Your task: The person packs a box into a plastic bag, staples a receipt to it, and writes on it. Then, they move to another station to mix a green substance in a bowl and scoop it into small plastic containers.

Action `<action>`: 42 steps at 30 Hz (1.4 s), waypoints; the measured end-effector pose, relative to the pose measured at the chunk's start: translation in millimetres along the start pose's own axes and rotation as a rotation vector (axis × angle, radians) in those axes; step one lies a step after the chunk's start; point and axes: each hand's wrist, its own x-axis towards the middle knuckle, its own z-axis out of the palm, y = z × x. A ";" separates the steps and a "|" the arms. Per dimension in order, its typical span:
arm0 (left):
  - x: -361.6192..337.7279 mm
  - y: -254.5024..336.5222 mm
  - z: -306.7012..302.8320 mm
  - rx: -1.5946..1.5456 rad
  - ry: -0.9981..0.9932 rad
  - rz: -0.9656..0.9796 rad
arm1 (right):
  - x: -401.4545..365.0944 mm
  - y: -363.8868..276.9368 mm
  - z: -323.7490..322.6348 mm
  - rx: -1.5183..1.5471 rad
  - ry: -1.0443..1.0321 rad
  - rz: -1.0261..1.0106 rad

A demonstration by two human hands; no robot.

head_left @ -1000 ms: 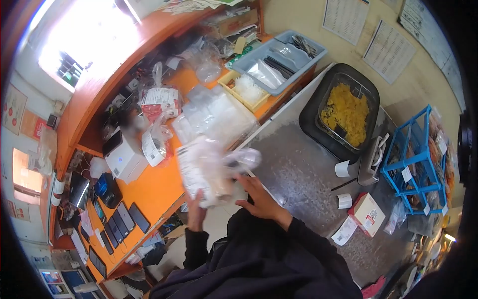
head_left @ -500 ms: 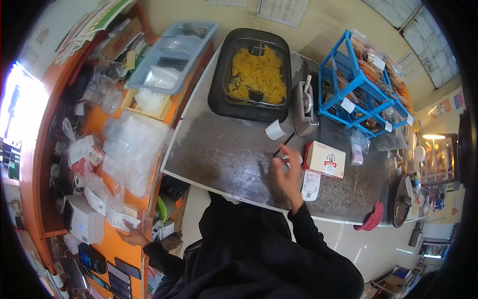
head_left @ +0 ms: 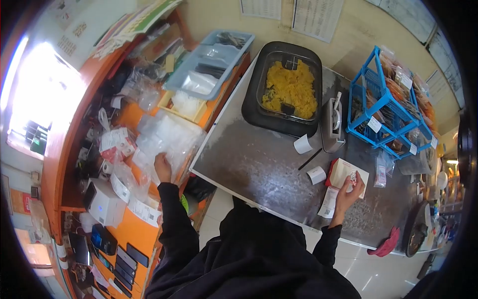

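Apparently to span the box (head_left: pixel 341 172), your right hand (head_left: pixel 346 196) is lying half-open over it; left hand (head_left: pixel 162 168) is resting curled on plastic bags (head_left: pixel 167 137), both grips unclear.

Slick plastic, smooth card, scuffed metal
Glossy clear bags (head_left: pixel 172 137) by the left hand (head_left: pixel 163 169); cardboard box (head_left: pixel 340 171) at the right hand (head_left: pixel 344 200), on dull metal-looking tabletop (head_left: pixel 259 174).

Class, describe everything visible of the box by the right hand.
The box is pale-topped, apparently cardboard, with a red left side and a partly hidden printed emblem on top. It looks closed and lies on the grey worktop. The right hand overlaps its top, seemingly touching it. A printed slip lies at its near edge; whether they touch is unclear.
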 end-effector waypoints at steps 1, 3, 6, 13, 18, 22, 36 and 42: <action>-3.3 -21.5 4.6 0.101 -0.100 -0.031 | 1.1 1.1 -3.1 -0.007 0.018 0.025; -12.5 0.2 -14.5 0.086 -0.029 0.042 | 0.7 -6.9 -10.0 -0.002 0.045 0.117; -20.2 12.5 -24.4 -0.029 -0.016 -0.017 | -6.9 -13.2 -7.2 0.017 0.089 0.151; -18.6 2.2 -21.5 -0.154 -0.007 -0.041 | -18.6 -26.1 9.2 0.017 0.000 0.111; -20.1 18.5 -25.7 -0.023 0.005 -0.027 | -19.2 -75.1 28.3 0.199 -0.068 0.115; -21.6 9.7 -27.1 -0.101 -0.050 -0.131 | -34.0 -90.7 47.0 0.262 -0.121 0.059; 131.5 100.2 -188.5 -0.414 0.173 0.074 | -17.9 -241.7 74.6 0.703 -0.582 -0.260; 92.7 264.2 -266.6 -0.521 -0.510 0.292 | 15.2 -360.9 70.6 1.024 -0.688 -0.566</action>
